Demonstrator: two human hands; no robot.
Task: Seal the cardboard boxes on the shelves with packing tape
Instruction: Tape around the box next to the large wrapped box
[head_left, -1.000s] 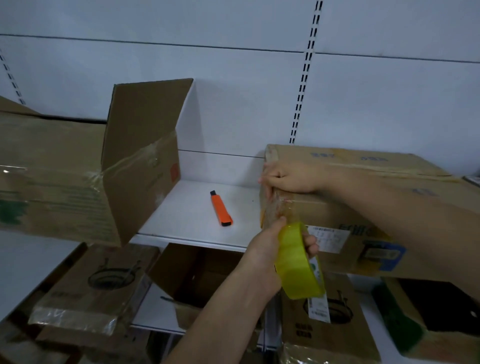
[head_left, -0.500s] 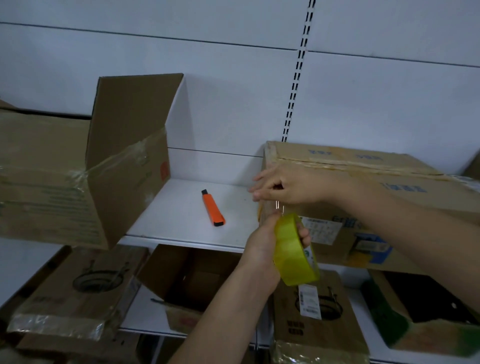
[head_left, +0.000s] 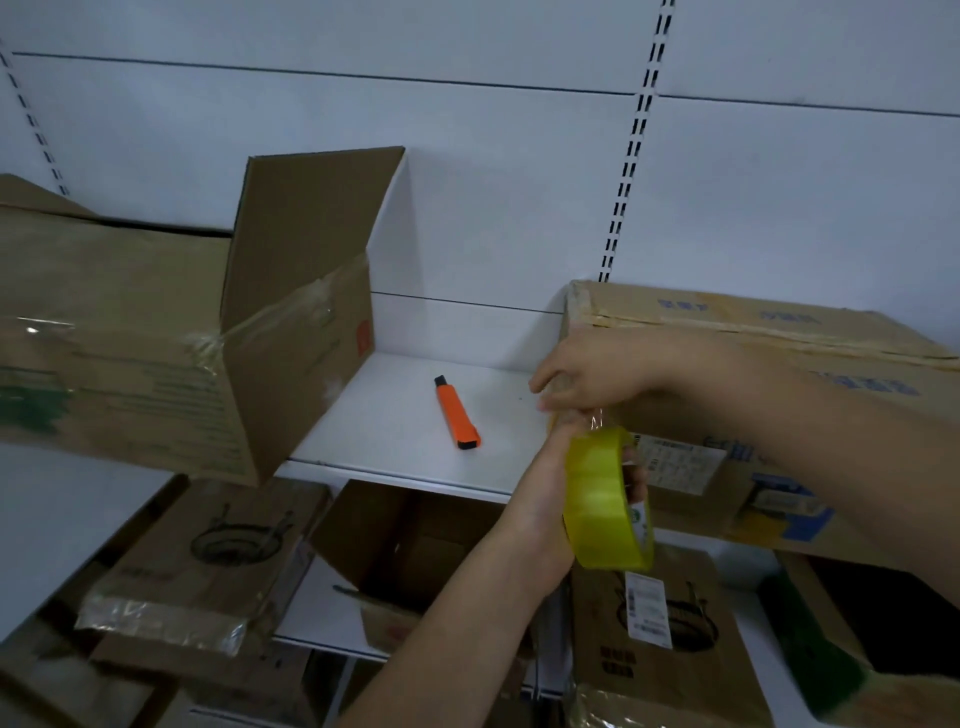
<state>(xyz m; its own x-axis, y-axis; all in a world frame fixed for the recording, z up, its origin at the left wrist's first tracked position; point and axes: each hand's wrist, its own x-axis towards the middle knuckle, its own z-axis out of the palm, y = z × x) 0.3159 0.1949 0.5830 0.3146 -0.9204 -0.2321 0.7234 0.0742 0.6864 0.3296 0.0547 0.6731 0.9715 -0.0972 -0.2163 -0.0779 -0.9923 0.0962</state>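
Observation:
My left hand grips a yellow roll of packing tape held on edge in front of the left end of a closed cardboard box on the right of the white shelf. Just above the roll, my right hand pinches the clear tape end, its fingers curled at the box's left corner. A second box with one flap standing up sits on the left of the shelf.
An orange utility knife lies on the shelf between the two boxes. Below are several more cardboard boxes, one open. A white slotted back panel rises behind the shelf.
My right hand left the box top's corner and came down to the tape end above the roll. The roll rose slightly in my left hand.

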